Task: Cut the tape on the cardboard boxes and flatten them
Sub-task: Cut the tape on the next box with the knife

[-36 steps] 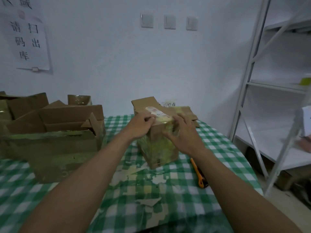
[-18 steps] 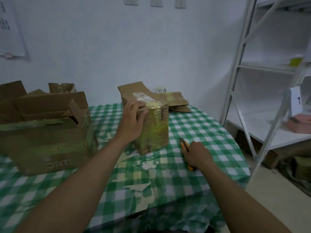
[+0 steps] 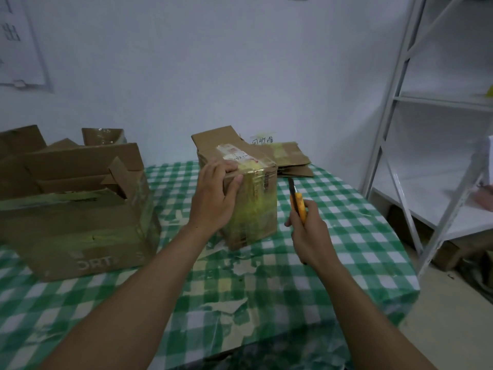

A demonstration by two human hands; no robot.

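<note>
Head: open carton [image 3: 80, 231] left of taped box [image 3: 253, 209].

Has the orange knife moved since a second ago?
Yes: the knife rose off the tablecloth; the right hand grips it beside the taped box.

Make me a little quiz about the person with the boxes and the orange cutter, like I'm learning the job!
1. What does the right hand hold? A) a tape roll B) an orange utility knife C) a pen
2. True or false: the left hand is empty and touches nothing.
3. Fill the gap: the flattened cardboard lies ___ the small taped box, nearer the wall.

Key: 1 B. 2 False: it grips the top of the small taped box. 3 behind.
</note>
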